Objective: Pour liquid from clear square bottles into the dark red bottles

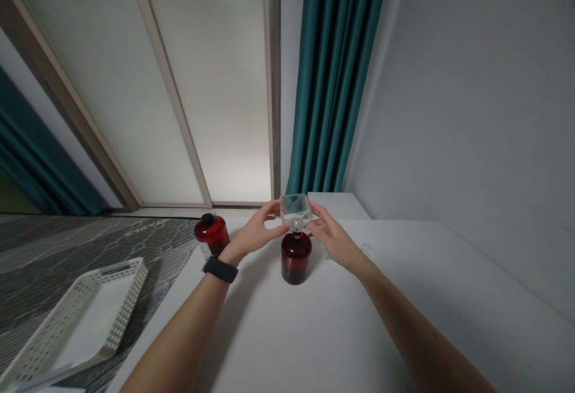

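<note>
A clear container held above a bottle, seen from the wearer's head. The left hand [257, 234] and the right hand [335, 240] grip a clear container [294, 206] from opposite sides, the fingers of each closed around its lower walls. A clear round piece [296, 225] shows at its base; whether this belongs to the container, and whether it touches what stands below, cannot be told. Directly beneath, a dark red bottle [296, 258] stands upright on the white counter [287, 333], not held by any hand. A second red bottle [215, 232], with a black cap [207, 219], stands near the counter's left edge, just beyond the left wrist and its dark watch [220, 269]. To the right of the right hand lies a faint clear object [367, 249], too indistinct to name. A white basket [128, 309] rests on the patterned floor [171, 243].

Probable faults, by cause: the container's smooth walls could slide between the fingers if the two sides press unequally; a sideways push at the neck could tip the unsteadied bottle; an off-centre load would sit crooked or fall; an outward swing of the left forearm could knock the capped bottle off the edge; and the right hand, lowered carelessly, could brush the clear object.
</note>
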{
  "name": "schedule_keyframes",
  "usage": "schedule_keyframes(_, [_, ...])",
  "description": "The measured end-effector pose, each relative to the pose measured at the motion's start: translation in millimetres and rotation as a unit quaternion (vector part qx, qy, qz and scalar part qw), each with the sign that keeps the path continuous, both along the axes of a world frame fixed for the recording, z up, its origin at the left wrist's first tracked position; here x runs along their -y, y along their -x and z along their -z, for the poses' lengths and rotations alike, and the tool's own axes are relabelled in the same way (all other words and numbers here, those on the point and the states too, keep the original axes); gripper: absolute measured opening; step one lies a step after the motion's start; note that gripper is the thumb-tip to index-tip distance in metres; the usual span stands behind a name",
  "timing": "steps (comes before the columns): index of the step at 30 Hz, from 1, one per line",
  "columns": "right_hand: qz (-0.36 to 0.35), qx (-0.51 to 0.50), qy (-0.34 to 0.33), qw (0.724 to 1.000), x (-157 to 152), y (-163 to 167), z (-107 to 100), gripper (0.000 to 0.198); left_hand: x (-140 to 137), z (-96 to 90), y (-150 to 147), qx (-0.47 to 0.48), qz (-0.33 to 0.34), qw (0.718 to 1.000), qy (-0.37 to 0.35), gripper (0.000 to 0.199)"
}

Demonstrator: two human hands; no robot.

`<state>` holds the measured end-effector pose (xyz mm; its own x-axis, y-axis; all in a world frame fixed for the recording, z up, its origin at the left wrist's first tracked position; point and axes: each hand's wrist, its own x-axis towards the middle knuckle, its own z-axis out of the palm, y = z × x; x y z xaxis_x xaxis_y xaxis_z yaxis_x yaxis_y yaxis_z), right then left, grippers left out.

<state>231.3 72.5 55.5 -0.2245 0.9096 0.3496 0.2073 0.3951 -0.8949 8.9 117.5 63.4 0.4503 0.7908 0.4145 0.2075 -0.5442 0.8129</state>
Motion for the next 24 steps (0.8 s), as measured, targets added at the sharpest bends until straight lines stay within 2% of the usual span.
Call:
schedule_keyframes(4, [0.03, 0.02, -0.03, 0.999, 1.2, 1.4, -1.5, 0.055, 2.0, -5.1, -0.8, 0.04, -0.017, 0.998, 0.034, 0.049])
schedule_keyframes(7, [0.038, 0.031, -0.067, 0.996, 5.2, 2.9, -5.9, 0.055, 6.3, -13.8, -1.9, 0.058, -0.02, 0.998, 0.034, 0.045])
schedule_keyframes(12, [0.068, 0.061, -0.145, 0.985, 12.7, 4.1, -14.6, 0.06, 19.5, -33.8, -5.4, 0.031, -0.072, 0.996, 0.039, 0.038])
schedule_keyframes(15, [0.079, 0.056, -0.177, 0.979, 15.9, 2.0, -18.2, 0.067, 28.7, -45.7, -7.2, 0.007, -0.063, 0.996, 0.055, 0.04])
schedule_keyframes(18, [0.068, 0.064, -0.179, 0.979, 18.6, -1.9, -21.0, 0.075, 34.6, -52.6, -8.4, -0.018, -0.041, 0.997, 0.063, 0.04])
schedule_keyframes(24, [0.05, 0.077, -0.189, 0.978, 21.7, -9.7, -29.9, 0.082, 34.3, -48.2, -7.0, -0.033, 0.014, 0.998, 0.049, 0.047])
